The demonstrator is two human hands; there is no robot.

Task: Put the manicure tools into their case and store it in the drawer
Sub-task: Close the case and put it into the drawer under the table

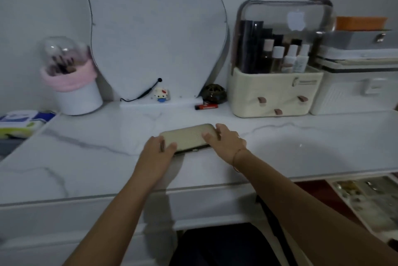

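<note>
A beige manicure case (187,136) lies closed on the white marble vanity top (90,158), near the middle. My left hand (160,153) grips its left end, with the thumb on top. My right hand (226,143) holds the right end, fingers curled over the far edge. No loose manicure tools are in view. An open drawer (366,199) holding several small items shows at the lower right, below the table's edge.
At the back stand a brush holder with a pink trim (71,80), a curved mirror (155,28), a small toy figure (161,94), a red lighter (206,106), a cream cosmetics organiser (275,91) and white boxes (355,84). Wipes packs (21,123) lie at the left.
</note>
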